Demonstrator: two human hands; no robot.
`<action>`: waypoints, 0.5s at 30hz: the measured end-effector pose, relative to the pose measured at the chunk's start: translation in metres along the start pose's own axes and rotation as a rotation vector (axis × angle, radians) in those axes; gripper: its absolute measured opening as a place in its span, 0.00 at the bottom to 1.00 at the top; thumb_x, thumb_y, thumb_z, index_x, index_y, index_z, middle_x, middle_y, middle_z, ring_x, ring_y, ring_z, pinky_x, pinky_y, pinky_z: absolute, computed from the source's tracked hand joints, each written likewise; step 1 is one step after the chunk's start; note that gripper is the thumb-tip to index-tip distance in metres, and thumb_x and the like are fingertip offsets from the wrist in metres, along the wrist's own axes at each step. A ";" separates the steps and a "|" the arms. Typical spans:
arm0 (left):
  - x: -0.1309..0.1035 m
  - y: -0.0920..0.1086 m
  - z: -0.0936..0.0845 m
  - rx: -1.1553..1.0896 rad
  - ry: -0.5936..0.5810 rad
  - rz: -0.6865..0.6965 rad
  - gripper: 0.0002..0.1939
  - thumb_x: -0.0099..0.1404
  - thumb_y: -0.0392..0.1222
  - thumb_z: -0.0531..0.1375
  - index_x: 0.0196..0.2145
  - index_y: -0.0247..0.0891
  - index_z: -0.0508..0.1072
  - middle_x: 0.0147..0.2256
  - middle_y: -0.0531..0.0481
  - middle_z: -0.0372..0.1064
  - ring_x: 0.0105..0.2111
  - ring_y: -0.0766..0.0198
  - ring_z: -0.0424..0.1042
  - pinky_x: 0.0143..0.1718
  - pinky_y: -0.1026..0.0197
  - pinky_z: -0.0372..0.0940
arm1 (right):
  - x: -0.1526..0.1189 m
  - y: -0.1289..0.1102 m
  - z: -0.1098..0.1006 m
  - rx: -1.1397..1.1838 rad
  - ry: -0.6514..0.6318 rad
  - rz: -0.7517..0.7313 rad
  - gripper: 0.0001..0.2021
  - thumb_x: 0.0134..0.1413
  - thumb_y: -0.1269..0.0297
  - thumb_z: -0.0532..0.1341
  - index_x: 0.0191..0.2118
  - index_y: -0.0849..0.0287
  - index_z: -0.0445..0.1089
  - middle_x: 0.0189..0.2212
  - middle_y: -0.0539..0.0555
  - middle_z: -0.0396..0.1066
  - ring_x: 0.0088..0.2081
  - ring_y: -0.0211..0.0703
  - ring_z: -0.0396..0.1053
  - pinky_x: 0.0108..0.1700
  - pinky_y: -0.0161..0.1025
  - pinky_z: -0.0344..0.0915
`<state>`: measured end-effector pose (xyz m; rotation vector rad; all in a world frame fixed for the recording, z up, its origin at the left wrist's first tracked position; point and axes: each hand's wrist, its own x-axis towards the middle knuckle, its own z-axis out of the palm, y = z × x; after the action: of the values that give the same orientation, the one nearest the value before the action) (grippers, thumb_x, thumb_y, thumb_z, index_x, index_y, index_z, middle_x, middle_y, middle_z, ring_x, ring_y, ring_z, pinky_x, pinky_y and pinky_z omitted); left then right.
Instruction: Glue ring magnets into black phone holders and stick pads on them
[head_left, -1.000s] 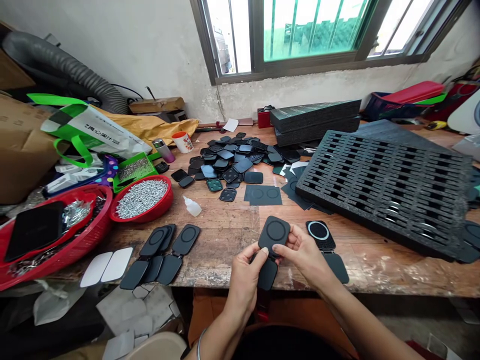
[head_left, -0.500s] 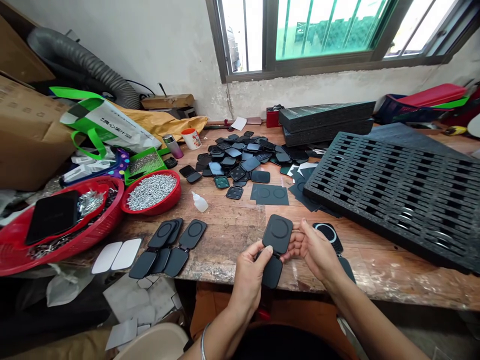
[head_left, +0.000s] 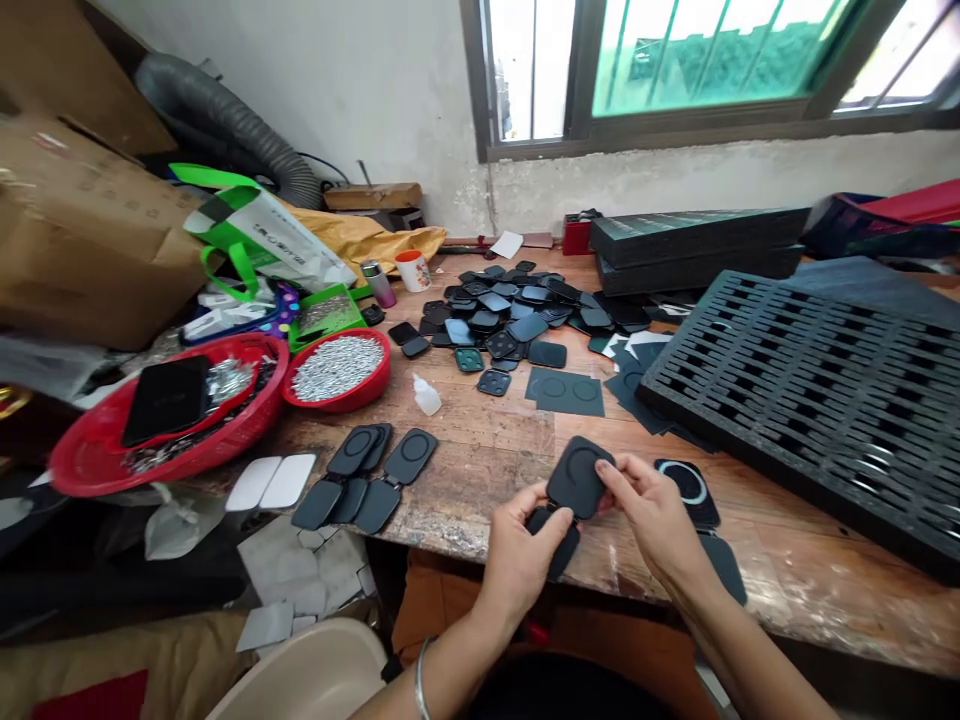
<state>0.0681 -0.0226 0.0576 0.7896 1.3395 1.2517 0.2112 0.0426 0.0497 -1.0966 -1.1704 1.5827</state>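
A black folding wireless charger is unfolded above the front of the bench, its upper pad marked with a ring. My left hand grips it near the hinge, the thumb lying over the lower pad. With thumb and fingers, my right hand pinches the upper pad's right edge. Just right of that hand lies another unfolded charger with a pale ring showing. Several finished-looking black chargers rest unfolded in a group to the left. Two white rounded sheets sit beside them at the bench edge.
A heap of black pads covers the back middle, with dark ring-marked sheets before it. A black foam tray stands right. Left are a white dropper bottle, a red basket of metal pins and a larger red basket.
My right hand has closed from beside the charger onto its upper pad's edge. The charger has tilted a little in my left hand. The view has swung left.
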 end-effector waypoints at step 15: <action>-0.029 0.004 -0.085 -0.045 -0.038 -0.088 0.17 0.56 0.52 0.64 0.32 0.32 0.73 0.21 0.54 0.64 0.18 0.73 0.58 0.20 0.71 0.52 | 0.000 0.015 0.053 0.036 -0.350 0.299 0.17 0.49 0.50 0.64 0.25 0.60 0.66 0.18 0.51 0.70 0.20 0.37 0.67 0.24 0.34 0.65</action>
<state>-0.0085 -0.0689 0.0573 0.7118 1.2971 1.1880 0.1586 0.0283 0.0448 -1.0333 -1.2372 2.0835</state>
